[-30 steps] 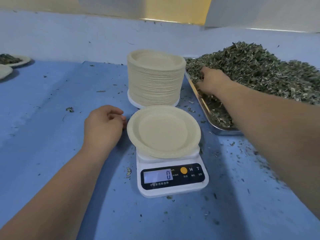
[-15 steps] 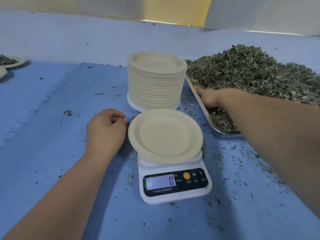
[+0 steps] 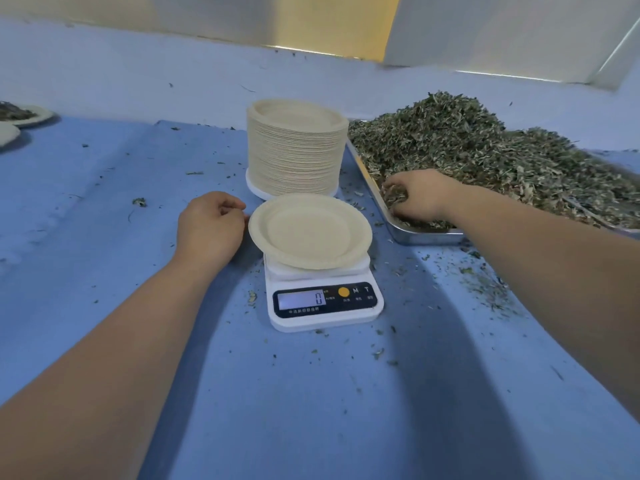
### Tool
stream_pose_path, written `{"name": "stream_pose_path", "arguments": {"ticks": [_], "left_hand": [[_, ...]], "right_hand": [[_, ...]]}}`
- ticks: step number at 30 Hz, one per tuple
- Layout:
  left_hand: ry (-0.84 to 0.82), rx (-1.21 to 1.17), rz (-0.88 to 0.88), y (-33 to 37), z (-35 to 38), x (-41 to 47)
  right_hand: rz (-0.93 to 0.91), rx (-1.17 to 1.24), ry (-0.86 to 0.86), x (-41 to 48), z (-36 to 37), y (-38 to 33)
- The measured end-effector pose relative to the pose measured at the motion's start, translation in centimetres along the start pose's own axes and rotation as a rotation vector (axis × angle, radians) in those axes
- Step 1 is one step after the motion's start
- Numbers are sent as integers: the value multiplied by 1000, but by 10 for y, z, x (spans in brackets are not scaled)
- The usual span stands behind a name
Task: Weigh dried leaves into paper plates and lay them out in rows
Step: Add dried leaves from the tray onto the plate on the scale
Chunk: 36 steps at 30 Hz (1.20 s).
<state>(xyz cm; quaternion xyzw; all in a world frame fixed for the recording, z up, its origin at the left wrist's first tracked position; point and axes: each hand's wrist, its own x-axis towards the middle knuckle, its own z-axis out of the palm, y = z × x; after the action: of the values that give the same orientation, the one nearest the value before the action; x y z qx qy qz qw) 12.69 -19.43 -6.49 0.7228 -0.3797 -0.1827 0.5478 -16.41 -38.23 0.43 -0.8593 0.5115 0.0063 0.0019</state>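
While left hand (image 3: pixel 211 225) rests curled, right hand (image 3: pixel 417 199) grips dried leaves (image 3: pixel 485 150).

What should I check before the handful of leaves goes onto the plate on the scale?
1. Scale zeroed: ok, the display reads 0 with the plate on it.
2. Paper plate empty and seated on the platform: ok, though it overhangs on the left.
3. Right hand has leaves: ok, fingers are curled into the dried leaves at the near corner of the metal tray.
4. Left hand off the plate: cannot tell, its fingertips are right at the rim.
5. Path from tray to plate free: ok, the plate stack stands behind it.
6. Amount grabbed: cannot tell.
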Motion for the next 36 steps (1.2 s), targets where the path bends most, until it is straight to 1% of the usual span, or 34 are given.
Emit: {"name": "stream_pose_path", "arguments": {"ticks": [1, 2, 5, 6, 11, 14, 15, 16, 18, 19, 22, 25, 27, 30, 31, 34, 36], "left_hand": [[7, -6, 1, 1, 0, -1], [13, -20, 0, 2, -1, -2], [23, -59, -5, 3, -1, -4], [21, -62, -5, 3, -1, -4], [17, -59, 0, 3, -1, -2], [17, -55, 10, 2, 0, -2], [17, -60, 12, 1, 0, -2], [15, -64, 13, 1, 0, -2], [17, -67, 13, 1, 1, -2], [22, -69, 11, 0, 1, -1], [26, -116, 4, -1, 0, -1], [63, -230, -34, 2, -1, -3], [101, -313, -89, 5, -1, -4], [116, -529, -257, 11, 3, -5], [116, -567, -285, 12, 5, -5], [108, -516, -243, 12, 8, -7], [100, -473, -220, 11, 9, -8]], "right_hand": [[16, 6, 29, -4, 3, 0], [28, 11, 17, -6, 7, -1], [49, 40, -128, -6, 14, -4], [55, 47, -134, -5, 15, -5], [85, 43, 17, 0, 16, -12], [120, 203, 255, 3, 10, -7], [137, 257, 311, 3, 7, -6], [148, 288, 324, 3, 4, -5], [138, 273, 276, 1, 0, -4], [128, 271, 278, 0, -1, -3], [128, 334, 353, -5, -5, -2], [86, 291, 290, -9, 0, -5], [106, 350, 340, -13, 0, -7], [122, 437, 411, -19, -13, -11], [109, 477, 438, -22, -20, -16], [17, 547, 509, -31, -43, -38], [-55, 574, 521, -37, -56, -57]]}}
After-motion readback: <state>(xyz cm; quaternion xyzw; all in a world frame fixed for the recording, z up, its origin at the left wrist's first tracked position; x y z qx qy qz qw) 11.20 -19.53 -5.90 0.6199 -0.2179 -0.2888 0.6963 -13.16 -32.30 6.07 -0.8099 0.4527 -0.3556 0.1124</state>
